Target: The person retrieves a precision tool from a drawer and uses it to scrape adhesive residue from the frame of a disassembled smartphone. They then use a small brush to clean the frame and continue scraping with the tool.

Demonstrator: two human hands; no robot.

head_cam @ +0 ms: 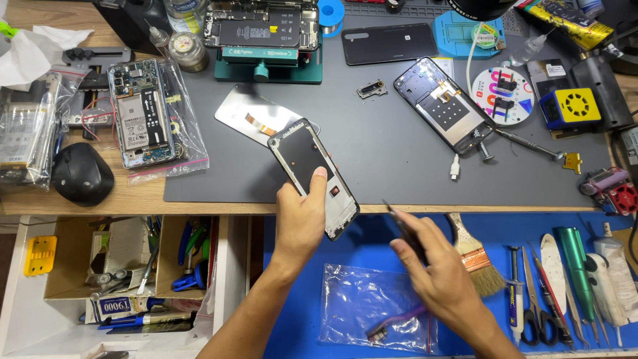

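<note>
Two hands work over a grey mat [399, 173] that keeps loose parts together. A detached screen [256, 119] lies at eleven o'clock from the phone frame [312, 176], set aside face-down. The left hand [300, 223] grips the frame's lower end, tilting its open side up. At four o'clock, the right hand [435, 266] pinches what looks like tweezers [393, 213], blurred.
</note>
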